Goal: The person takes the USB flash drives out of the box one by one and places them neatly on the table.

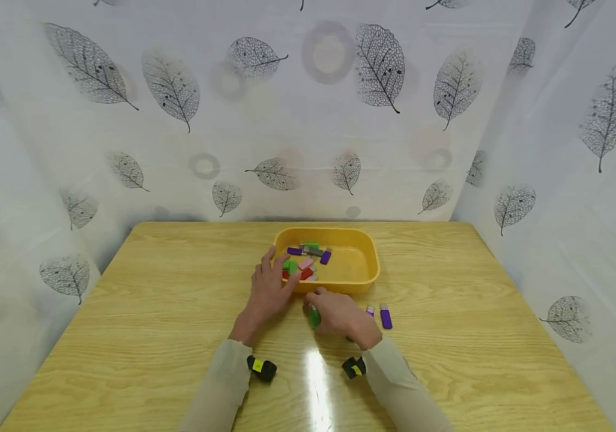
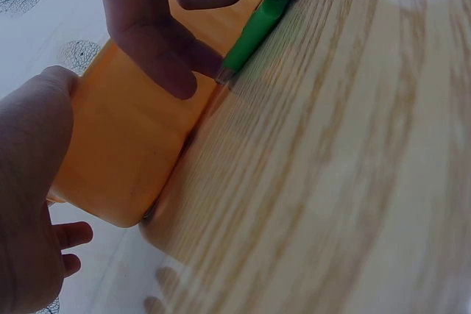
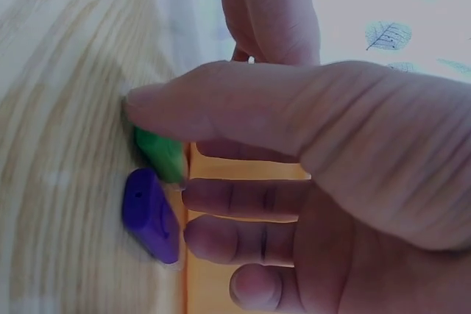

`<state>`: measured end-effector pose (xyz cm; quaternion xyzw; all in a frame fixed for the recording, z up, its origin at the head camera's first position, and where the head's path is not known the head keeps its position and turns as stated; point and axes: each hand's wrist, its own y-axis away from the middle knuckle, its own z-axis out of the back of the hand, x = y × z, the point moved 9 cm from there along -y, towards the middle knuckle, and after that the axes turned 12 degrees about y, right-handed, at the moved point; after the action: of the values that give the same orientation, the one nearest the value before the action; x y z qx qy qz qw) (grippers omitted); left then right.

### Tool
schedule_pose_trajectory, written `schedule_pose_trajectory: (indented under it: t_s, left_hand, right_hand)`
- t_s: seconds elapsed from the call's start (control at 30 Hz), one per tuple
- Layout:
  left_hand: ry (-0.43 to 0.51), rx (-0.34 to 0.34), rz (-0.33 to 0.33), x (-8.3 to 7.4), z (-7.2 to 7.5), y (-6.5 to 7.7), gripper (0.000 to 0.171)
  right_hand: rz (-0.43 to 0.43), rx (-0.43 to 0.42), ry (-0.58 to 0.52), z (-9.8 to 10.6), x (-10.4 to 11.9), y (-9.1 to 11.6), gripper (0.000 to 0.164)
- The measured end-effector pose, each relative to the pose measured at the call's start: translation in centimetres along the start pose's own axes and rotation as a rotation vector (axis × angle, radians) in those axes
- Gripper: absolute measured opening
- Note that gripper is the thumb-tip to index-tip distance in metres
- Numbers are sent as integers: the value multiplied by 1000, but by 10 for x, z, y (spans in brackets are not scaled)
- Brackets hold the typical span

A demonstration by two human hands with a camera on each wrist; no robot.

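My left hand (image 1: 269, 293) rests at the near left corner of a yellow plastic tray (image 1: 364, 287), its thumb against the rim and its fingers spread by the left side. Several USB flash drives lie in the tray, among them a red one (image 1: 307, 273) and a purple one (image 1: 326, 257). Just in front of the tray, my right hand (image 1: 336, 311) pinches a green USB flash drive (image 1: 314, 317) low at the tabletop. Its thumb partly covers the drive in the right wrist view. Beside it lies a purple USB flash drive (image 3: 151, 215).
To the right of my right hand, a purple USB flash drive (image 1: 386, 316) lies on the wooden table (image 1: 178, 336), and another purple one (image 1: 370, 310) is partly hidden by the wrist. A leaf-patterned curtain (image 1: 308, 132) stands behind and along the sides.
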<state>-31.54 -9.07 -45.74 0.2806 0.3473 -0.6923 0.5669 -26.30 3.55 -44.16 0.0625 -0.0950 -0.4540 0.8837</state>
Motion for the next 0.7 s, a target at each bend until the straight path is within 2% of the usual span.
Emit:
schedule_pose_trajectory:
  t_s: [0.13, 0.2, 0.37, 0.53, 0.7]
  left_hand:
    - [1, -2, 1, 0, 0, 0, 61]
    - [5, -5, -4, -1, 0, -1, 61]
    - [9, -28, -29, -2, 5, -1, 61]
    - [12, -12, -27, -1, 3, -1, 62]
    - [-6, -12, -39, -2, 2, 0, 62]
  right_hand:
    - [-4, 11, -2, 2, 1, 1, 48]
    - [10, -8, 6, 7, 2, 1, 45]
    - [58, -153, 8, 30, 6, -2, 31]
    - [14, -265, -34, 51, -4, -2, 26]
    - [-27, -327, -15, 68, -17, -7, 22]
